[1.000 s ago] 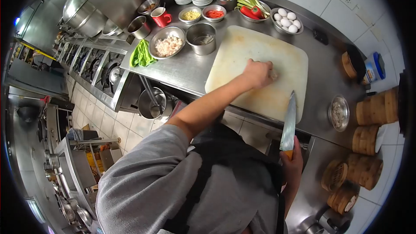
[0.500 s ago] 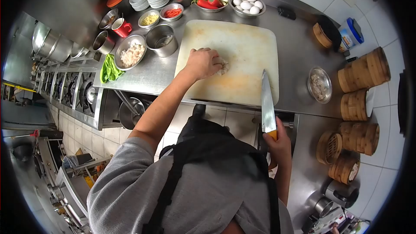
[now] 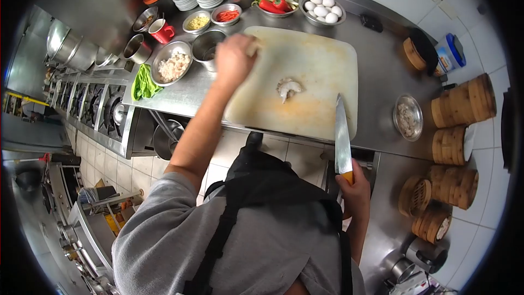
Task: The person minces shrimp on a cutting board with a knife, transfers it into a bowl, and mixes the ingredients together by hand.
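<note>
My right hand (image 3: 356,187) is closed round the orange handle of a kitchen knife (image 3: 343,139), whose blade points away from me over the right edge of the white cutting board (image 3: 322,57). Peeled, pale shrimp (image 3: 290,87) lies in the middle of the board. My left hand (image 3: 234,61), smeared by motion, is at the board's left edge beside a steel pot (image 3: 206,43), partly covering it. Its fingers are curled, and something pale shows at the fingertips, too blurred to name.
A bowl of pale chopped pieces (image 3: 173,66) and green leaves (image 3: 145,83) stand left. Eggs (image 3: 322,8), red peppers (image 3: 273,5) and small bowls line the back. A metal bowl of shrimp (image 3: 408,116) and bamboo steamers (image 3: 464,101) stand right.
My left hand has left the middle of the board and moved left and away from me towards the pot, uncovering the shrimp. The right hand still holds the knife in about the same place.
</note>
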### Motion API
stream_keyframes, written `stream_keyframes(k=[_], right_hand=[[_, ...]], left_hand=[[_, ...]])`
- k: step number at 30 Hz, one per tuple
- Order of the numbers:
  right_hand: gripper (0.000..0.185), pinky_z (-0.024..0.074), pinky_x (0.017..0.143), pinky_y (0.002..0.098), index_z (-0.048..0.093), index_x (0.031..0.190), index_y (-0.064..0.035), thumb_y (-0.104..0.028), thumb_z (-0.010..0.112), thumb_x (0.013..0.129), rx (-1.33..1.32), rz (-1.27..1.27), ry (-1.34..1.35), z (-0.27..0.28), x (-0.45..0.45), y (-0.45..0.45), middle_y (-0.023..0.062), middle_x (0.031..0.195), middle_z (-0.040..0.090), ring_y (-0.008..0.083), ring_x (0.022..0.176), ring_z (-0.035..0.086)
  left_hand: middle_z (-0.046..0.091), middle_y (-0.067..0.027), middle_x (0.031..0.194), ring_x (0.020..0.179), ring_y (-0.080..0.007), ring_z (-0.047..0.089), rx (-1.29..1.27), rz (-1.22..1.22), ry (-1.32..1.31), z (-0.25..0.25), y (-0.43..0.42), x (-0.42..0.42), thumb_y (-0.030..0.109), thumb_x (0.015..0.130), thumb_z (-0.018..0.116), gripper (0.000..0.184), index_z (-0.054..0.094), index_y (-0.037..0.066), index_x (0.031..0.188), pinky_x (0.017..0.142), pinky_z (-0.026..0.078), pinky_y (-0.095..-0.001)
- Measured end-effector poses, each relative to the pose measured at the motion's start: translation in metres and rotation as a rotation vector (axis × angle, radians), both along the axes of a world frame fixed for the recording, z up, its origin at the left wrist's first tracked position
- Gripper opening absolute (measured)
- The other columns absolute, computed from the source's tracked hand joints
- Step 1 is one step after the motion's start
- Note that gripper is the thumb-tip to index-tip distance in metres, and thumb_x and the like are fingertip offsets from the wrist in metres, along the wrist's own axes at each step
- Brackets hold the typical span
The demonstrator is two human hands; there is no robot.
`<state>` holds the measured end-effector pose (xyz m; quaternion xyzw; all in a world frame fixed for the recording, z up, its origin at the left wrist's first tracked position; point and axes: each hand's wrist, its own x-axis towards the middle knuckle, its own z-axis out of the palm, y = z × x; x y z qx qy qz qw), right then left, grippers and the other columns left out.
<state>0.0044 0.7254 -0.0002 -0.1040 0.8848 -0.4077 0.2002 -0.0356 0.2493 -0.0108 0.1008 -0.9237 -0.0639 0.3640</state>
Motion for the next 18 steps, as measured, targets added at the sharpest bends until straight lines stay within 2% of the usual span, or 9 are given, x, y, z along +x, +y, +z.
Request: stream_keyframes(k=[1,3,5,8,10,12,15,17,18], right_hand=[[0.065,0.0551,0.096,0.0390,0.057,0.150,-0.0070,-0.022,0.078,0.090,0.033,0.002,-0.006,0.004,0.000,-0.002,0.0199,0.123,0.073,0.0319,0.110,0.074],[0.065,0.0552,0.095,0.0388,0.057,0.150,-0.0074,-0.022,0.078,0.090,0.069,-0.004,-0.013,0.006,0.001,-0.002,0.0192,0.122,0.073,0.0316,0.109,0.074],[0.065,0.0553,0.094,0.0388,0.057,0.150,-0.0100,-0.023,0.078,0.090,0.088,-0.014,-0.067,0.006,0.000,-0.002,0.0188,0.117,0.075,0.0299,0.107,0.075],[0.064,0.0559,0.091,0.0403,0.058,0.149,-0.0129,-0.026,0.078,0.090,0.089,0.033,-0.008,0.015,0.000,-0.007,0.0184,0.112,0.075,0.0327,0.103,0.075],[0.063,0.0561,0.088,0.0417,0.058,0.149,-0.0141,-0.027,0.078,0.090,0.090,0.056,0.017,0.022,0.000,-0.010,0.0184,0.110,0.075,0.0354,0.101,0.075],[0.063,0.0562,0.086,0.0432,0.058,0.148,-0.0153,-0.028,0.078,0.090,0.094,0.065,0.039,0.025,-0.001,-0.014,0.0185,0.108,0.075,0.0382,0.099,0.074],[0.061,0.0552,0.083,0.0489,0.058,0.147,-0.0161,-0.029,0.075,0.090,0.125,0.165,0.186,0.025,-0.003,-0.023,0.0187,0.105,0.075,0.0418,0.098,0.072],[0.060,0.0551,0.083,0.0492,0.058,0.146,-0.0159,-0.029,0.076,0.090,0.179,0.172,0.196,0.020,-0.004,-0.028,0.0186,0.104,0.075,0.0415,0.098,0.072],[0.060,0.0551,0.083,0.0494,0.059,0.146,-0.0157,-0.029,0.076,0.090,0.230,0.181,0.208,0.018,-0.004,-0.027,0.0184,0.103,0.075,0.0411,0.098,0.072]], left_hand=[[0.075,-0.0107,0.103,0.092,-0.0335,0.072,-0.042,0.086,0.005,-0.002,-0.028,0.000,0.023,0.084,0.079,0.025,0.074,0.011,0.106,0.076,0.056,-0.0485],[0.077,-0.0158,0.106,0.096,-0.0360,0.075,0.099,0.390,-0.439,0.028,-0.059,0.004,0.027,0.090,0.071,0.027,0.074,0.008,0.108,0.081,0.058,-0.0506],[0.077,-0.0195,0.119,0.109,-0.0371,0.075,0.152,0.396,-0.820,0.027,-0.104,0.000,0.028,0.090,0.068,0.034,0.078,0.005,0.112,0.091,0.059,-0.0480],[0.078,-0.0175,0.117,0.108,-0.0381,0.074,0.047,0.429,-0.981,0.001,-0.132,-0.008,0.038,0.088,0.071,0.039,0.079,0.009,0.114,0.092,0.058,-0.0518],[0.078,-0.0160,0.119,0.110,-0.0374,0.074,0.024,0.412,-0.979,-0.011,-0.143,-0.016,0.040,0.088,0.072,0.040,0.079,0.008,0.111,0.092,0.058,-0.0517],[0.079,-0.0159,0.114,0.106,-0.0363,0.075,0.077,0.396,-0.885,0.026,-0.119,-0.013,0.039,0.089,0.071,0.037,0.079,0.009,0.110,0.088,0.059,-0.0510],[0.080,-0.0113,0.105,0.096,-0.0316,0.077,0.190,0.289,-0.511,0.061,-0.039,-0.013,0.039,0.094,0.071,0.031,0.077,0.013,0.110,0.080,0.059,-0.0446],[0.079,-0.0088,0.103,0.091,-0.0319,0.076,0.268,-0.109,-0.439,0.040,0.012,-0.010,0.041,0.090,0.080,0.037,0.075,0.012,0.113,0.080,0.059,-0.0431],[0.078,-0.0099,0.106,0.093,-0.0339,0.074,0.316,-0.211,-0.521,0.031,0.040,-0.011,0.044,0.086,0.083,0.047,0.074,0.011,0.118,0.083,0.058,-0.0433]])
